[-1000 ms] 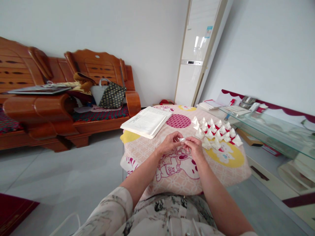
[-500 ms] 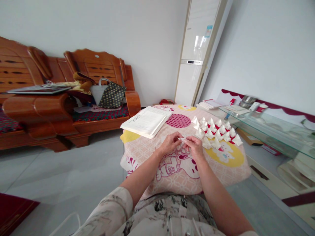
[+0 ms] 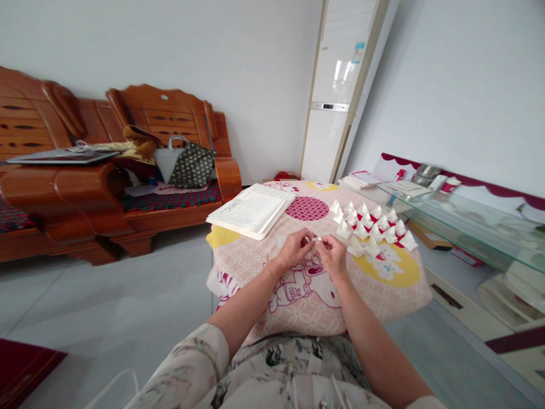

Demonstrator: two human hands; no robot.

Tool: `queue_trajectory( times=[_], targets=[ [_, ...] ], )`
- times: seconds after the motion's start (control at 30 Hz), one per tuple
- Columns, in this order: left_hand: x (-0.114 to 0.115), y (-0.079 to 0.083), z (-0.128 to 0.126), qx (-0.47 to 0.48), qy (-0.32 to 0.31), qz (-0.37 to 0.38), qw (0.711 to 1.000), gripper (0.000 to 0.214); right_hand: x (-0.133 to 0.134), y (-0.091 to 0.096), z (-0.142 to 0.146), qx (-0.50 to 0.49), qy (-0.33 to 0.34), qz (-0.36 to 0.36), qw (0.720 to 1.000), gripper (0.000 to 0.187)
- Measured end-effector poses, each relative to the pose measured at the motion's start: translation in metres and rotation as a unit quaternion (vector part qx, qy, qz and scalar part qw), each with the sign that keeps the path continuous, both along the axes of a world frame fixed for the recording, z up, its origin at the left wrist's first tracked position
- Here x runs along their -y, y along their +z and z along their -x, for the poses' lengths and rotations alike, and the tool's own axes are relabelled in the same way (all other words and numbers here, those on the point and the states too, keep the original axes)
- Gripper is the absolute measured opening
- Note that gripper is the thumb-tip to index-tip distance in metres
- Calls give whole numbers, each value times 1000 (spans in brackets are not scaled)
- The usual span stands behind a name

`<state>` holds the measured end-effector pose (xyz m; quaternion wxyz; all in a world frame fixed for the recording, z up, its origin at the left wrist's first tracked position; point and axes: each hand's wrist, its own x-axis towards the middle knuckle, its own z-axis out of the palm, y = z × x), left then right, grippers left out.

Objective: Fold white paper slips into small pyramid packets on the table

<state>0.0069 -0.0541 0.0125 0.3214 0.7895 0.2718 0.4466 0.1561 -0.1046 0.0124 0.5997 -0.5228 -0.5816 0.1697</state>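
My left hand (image 3: pixel 295 247) and my right hand (image 3: pixel 332 254) meet over a table covered with a pink cartoon cloth (image 3: pixel 306 295). Both pinch a small white folded paper piece (image 3: pixel 315 240) between thumbs and fingertips. Just right of my hands lie several folded white-and-red paper shapes (image 3: pixel 371 226) in rows on the cloth. A stack of white printed sheets (image 3: pixel 251 209) lies on the cloth at the far left.
A wooden sofa (image 3: pixel 106 170) with a patterned handbag (image 3: pixel 190 165) stands at the left. A tall white air conditioner (image 3: pixel 336 91) fills the corner. A glass-topped low cabinet (image 3: pixel 464 218) with papers runs along the right wall. Grey floor lies left of the table.
My hands stay together over the same spot, working the small paper with tiny finger shifts. The camera view has drifted slightly.
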Motion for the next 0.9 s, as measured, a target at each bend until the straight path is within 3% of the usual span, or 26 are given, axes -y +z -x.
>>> queue_trajectory(
  times=[0.27,0.53,0.9],
  targets=[
    [4,2,-4,-28,-14,-33,999,9,-5,-4,-3,106,-72,-43,991,14],
    [7,10,5,-6,-37,7,999,25,-3,0,-8,78,-2,-31,996,11],
    [0,4,2,19,-45,61,997,18,-2,-5,-9,11,33,12,999,10]
  ],
)
